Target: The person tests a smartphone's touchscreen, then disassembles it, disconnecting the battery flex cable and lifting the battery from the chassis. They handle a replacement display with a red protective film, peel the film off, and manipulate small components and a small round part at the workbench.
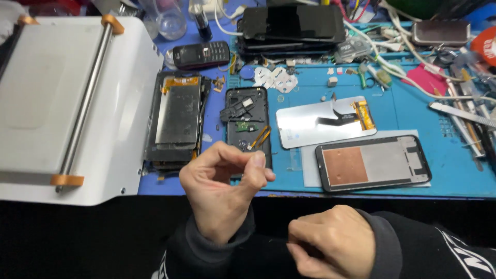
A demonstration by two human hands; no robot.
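The left hand (225, 191) is raised above the near edge of the blue work mat (413, 113), thumb and forefinger pinched together on something too small to make out; the right hand (330, 240) sits lower, over the dark lap, curled into a loose fist, and whether it holds anything I cannot tell; just behind the left hand lies one open black phone body with its small boards and orange flex exposed (248, 121); to its left one stack of grey-backed screen assemblies (178, 119) rests against one white machine with a steel roller bar and orange end caps (77, 103); to the right lie one loose pale display panel with a black and orange ribbon (315, 124) and one black phone frame with a copper patch (373, 163); farther back sit one small black keypad phone (201, 54) and one pile of dark phones (292, 28).
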